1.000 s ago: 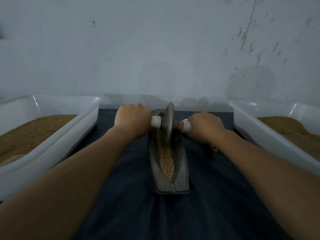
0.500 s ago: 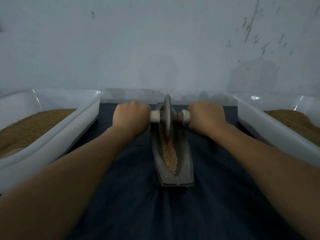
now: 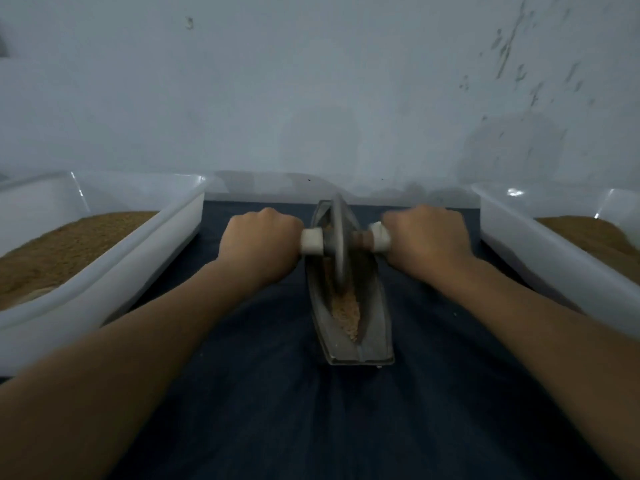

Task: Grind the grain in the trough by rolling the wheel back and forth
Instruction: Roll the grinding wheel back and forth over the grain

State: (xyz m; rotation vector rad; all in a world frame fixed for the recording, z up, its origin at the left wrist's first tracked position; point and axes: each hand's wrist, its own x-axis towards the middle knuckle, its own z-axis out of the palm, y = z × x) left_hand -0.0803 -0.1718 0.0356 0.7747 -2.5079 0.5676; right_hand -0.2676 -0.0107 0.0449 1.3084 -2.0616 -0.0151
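A narrow boat-shaped metal trough (image 3: 375,341) lies lengthwise on the dark cloth, with tan grain (image 3: 346,311) along its groove. A grey metal wheel (image 3: 338,244) stands on edge in the far part of the trough, on an axle with white handles (image 3: 311,241). My left hand (image 3: 259,242) grips the left handle. My right hand (image 3: 427,239) grips the right handle. The far end of the trough is partly hidden behind the wheel.
A white plastic tub (image 3: 131,268) holding tan meal stands at the left, a second white tub (image 3: 540,251) with tan meal at the right. A pale wall (image 3: 311,98) rises right behind the trough. Dark cloth (image 3: 311,427) covers the surface in front.
The wheel has rolled a little back toward me along the trough, uncovering less of the grain pile, and both hands came with it. The view has tilted slightly.
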